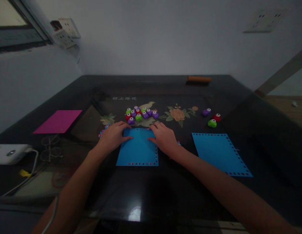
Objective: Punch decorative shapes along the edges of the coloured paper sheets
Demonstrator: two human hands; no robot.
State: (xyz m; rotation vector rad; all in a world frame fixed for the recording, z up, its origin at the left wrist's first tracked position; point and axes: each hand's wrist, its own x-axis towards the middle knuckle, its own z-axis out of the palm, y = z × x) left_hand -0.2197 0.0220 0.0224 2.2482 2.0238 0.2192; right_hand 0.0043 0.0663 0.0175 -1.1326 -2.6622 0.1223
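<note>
A blue sheet of paper (138,151) lies in front of me, with small holes along its right, near and far edges. My left hand (114,135) holds its far left corner, thumb resting on the sheet and fingers at the far edge. At the far right corner, my right hand (163,136) grips it in the same manner, a ring on one finger. Just beyond the sheet sits a cluster of small purple, green and red paper punches (138,117). Pink and blue bits (102,132) show beside the left hand; others are partly hidden by the right wrist.
To the right lie a second blue sheet (214,149) with holed edges and three more punches (212,123). A pink sheet (59,121), glasses (50,152) and a white device (10,153) with a cable are at left. An orange-brown roll (199,79) rests near the wall.
</note>
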